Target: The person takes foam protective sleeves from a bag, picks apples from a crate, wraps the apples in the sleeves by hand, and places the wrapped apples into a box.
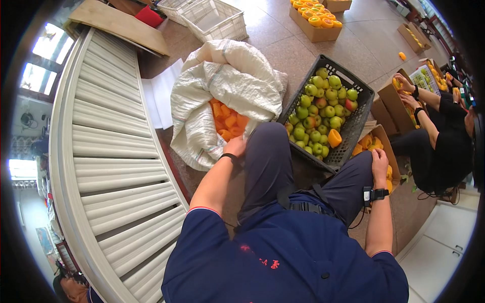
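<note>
My left hand (235,146) is at the near edge of a white woven sack (235,85), beside my left knee; its fingertips are partly hidden, and a fold of the sack lies against them. Orange foam net sleeves (228,120) fill the sack's opening. My right hand (379,166) rests at my right knee with its fingers loosely bent, over a cardboard box (392,159) of yellow-orange foam sleeves (366,141). A black plastic crate (363,102) between them holds many green and reddish apples (315,113), with one orange foam sleeve (334,138) on top.
A slatted white bench (113,151) runs along the left. White crates (216,22) and a box of sleeved fruit (316,32) stand ahead. At the right a person in black (451,140) reaches into a cardboard box (394,102). White cabinets (435,250) stand lower right.
</note>
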A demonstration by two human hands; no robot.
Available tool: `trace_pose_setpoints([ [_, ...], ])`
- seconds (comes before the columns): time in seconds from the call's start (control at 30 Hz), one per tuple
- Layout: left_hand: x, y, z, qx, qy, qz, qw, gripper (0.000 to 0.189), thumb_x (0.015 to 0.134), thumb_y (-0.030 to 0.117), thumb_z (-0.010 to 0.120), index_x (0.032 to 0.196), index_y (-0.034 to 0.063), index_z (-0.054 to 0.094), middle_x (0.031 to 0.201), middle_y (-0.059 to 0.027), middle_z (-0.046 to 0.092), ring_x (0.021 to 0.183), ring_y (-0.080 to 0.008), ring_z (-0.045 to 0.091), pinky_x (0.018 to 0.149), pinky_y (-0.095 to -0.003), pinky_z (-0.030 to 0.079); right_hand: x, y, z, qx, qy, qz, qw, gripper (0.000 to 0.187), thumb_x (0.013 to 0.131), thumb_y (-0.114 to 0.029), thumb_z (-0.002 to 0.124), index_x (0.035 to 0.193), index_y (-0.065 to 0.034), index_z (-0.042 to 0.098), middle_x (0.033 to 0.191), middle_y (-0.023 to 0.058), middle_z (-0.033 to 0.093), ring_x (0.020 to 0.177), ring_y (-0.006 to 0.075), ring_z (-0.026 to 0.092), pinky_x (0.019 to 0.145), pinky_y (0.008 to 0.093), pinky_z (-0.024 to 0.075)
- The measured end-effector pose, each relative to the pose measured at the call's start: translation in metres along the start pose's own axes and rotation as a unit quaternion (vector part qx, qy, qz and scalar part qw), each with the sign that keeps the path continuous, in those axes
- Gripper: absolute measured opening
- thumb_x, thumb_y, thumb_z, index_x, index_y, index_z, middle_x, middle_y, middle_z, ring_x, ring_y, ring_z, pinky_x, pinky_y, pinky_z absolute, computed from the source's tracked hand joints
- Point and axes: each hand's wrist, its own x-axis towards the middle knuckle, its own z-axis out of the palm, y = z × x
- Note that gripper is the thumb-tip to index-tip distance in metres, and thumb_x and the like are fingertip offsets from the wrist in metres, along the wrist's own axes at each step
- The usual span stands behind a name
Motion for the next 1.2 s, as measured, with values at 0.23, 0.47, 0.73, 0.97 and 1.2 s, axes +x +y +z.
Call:
trace_pose_setpoints([
  [0.23,0.022,-0.076,0.008,-0.193,0.041,-0.029,0.980,0.052,0.105,0.034,0.029,0.114,-0.0049,0.061,0.119,-0.0333,0.064,0.116,-0.0455,0.061,0.099,-0.0529,0.046,0.003,-0.008,0.015,0.046,-0.013,-0.059,0.997,0.035,0.097,-0.028,0.064,0.113,0.0031,0.068,0.103,0.0207,0.073,0.098,0.0331,0.070,0.088,0.0399,0.0526],
  [0.47,-0.003,-0.032,0.031,-0.172,-0.076,0.043,0.981,0.038,0.093,0.029,0.064,0.115,-0.0009,0.071,0.104,-0.0213,0.075,0.100,-0.0322,0.071,0.088,-0.0428,0.054,-0.021,0.011,-0.013,0.012,0.040,0.001,0.999,0.034,0.093,-0.028,0.066,0.109,0.0020,0.070,0.102,0.0208,0.073,0.097,0.0357,0.070,0.086,0.0422,0.0540],
  [0.73,0.024,-0.083,0.041,-0.171,-0.020,-0.096,0.980,0.049,0.094,0.031,0.053,0.131,-0.0005,0.064,0.147,-0.0303,0.050,0.129,-0.0380,0.057,0.104,-0.0451,0.047,-0.014,-0.026,0.002,0.057,0.029,-0.017,0.998,0.034,0.092,-0.028,0.066,0.109,0.0018,0.070,0.104,0.0207,0.073,0.097,0.0354,0.070,0.087,0.0416,0.0541],
  [0.97,-0.012,-0.034,0.004,-0.029,0.022,0.036,0.999,0.042,0.092,0.035,0.060,0.105,-0.0033,0.072,0.105,-0.0307,0.070,0.106,-0.0472,0.067,0.095,-0.0505,0.051,-0.018,-0.016,-0.008,0.060,0.038,0.005,0.997,0.033,0.092,-0.027,0.065,0.107,0.0012,0.071,0.105,0.0198,0.073,0.101,0.0348,0.069,0.089,0.0414,0.0536],
  [1.2,-0.031,-0.017,-0.018,-0.113,0.166,-0.056,0.978,0.033,0.083,0.029,0.078,0.090,-0.0014,0.067,0.091,-0.0232,0.071,0.088,-0.0369,0.069,0.079,-0.0457,0.053,-0.023,-0.009,-0.011,0.063,0.037,0.011,0.997,0.033,0.092,-0.028,0.066,0.106,0.0011,0.071,0.104,0.0201,0.073,0.100,0.0353,0.070,0.089,0.0412,0.0537],
])
